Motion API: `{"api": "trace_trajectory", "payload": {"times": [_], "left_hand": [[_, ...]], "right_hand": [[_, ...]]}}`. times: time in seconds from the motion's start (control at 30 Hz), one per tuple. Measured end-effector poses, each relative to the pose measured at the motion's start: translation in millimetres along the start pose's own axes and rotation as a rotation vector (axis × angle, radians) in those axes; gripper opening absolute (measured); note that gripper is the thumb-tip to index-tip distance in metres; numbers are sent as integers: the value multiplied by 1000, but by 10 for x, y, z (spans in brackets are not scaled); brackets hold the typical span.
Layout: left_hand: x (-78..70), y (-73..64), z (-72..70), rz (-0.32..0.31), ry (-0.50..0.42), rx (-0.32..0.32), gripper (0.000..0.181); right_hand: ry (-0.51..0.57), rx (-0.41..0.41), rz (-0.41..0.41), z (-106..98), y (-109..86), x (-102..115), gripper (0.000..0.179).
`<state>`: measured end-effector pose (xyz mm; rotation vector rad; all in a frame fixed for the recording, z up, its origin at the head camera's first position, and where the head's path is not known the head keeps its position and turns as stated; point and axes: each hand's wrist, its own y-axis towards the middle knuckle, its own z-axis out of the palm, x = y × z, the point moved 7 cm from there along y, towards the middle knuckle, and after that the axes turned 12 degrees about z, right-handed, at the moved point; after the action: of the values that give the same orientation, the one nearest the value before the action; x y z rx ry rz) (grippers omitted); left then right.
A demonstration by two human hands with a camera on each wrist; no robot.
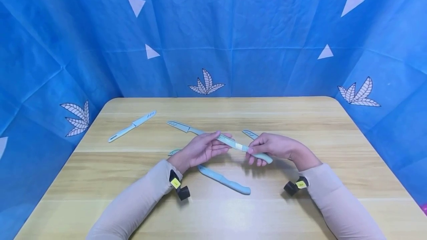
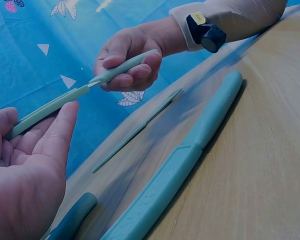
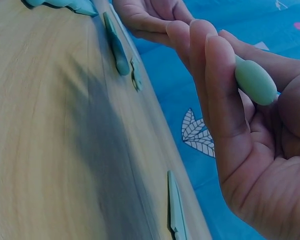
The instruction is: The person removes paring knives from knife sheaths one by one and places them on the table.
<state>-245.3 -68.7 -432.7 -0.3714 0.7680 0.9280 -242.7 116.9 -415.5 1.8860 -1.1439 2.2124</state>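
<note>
Above the middle of the table both hands hold a pale green knife in its sheath. My right hand pinches the handle, with its fingers curled round it in the right wrist view. The sheath lies across the fingers of my left hand, the thumb bent over it. Between sheath and handle a short bit of blade shows in the left wrist view; the rest of the blade is hidden. A sheathed knife lies on the table just in front of the hands.
On the wooden table another sheathed knife lies at the far left. One more knife is behind the left hand, partly covered. A slotted sheath end shows behind the right hand. Blue patterned cloth encloses the back and sides.
</note>
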Motion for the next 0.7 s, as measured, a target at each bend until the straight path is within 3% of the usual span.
{"api": "trace_trajectory", "payload": {"times": [0.7], "left_hand": [[-30,13,-51,14,28,-37,44]], "right_hand": [[-26,5,-8,-61,-32,-21,32]]}}
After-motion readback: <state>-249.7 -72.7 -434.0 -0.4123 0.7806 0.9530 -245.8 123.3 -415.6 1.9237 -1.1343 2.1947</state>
